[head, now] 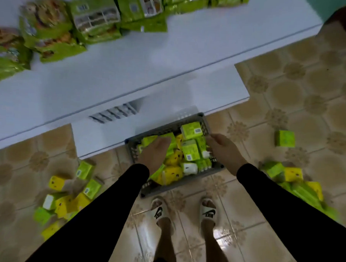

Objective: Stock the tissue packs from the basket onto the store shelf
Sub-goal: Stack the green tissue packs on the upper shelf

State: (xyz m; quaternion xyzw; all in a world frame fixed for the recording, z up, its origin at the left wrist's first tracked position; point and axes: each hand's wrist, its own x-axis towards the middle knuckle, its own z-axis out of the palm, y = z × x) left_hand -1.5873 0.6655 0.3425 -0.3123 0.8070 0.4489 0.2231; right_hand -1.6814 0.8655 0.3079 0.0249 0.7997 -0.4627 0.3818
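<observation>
Most tissue packs [189, 151] unstocked: basket [203, 121] on the floor is full, and I see no tissue packs on the shelf [131, 55].
Packs: small soft film-wrapped blocks, green and yellow. Left hand [154, 152] reaches into the pile, grip hidden, can't tell. Right hand [224, 148] curls over the slotted grey plastic rim. Loose packs [66, 195] on glossy patterned tile; green snack bags [53, 26] on smooth white shelf.

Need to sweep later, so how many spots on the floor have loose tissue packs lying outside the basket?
3: a pile at lower left, one lone pack at right, a heap beside the right sleeve. The sleeves may hide more.
</observation>
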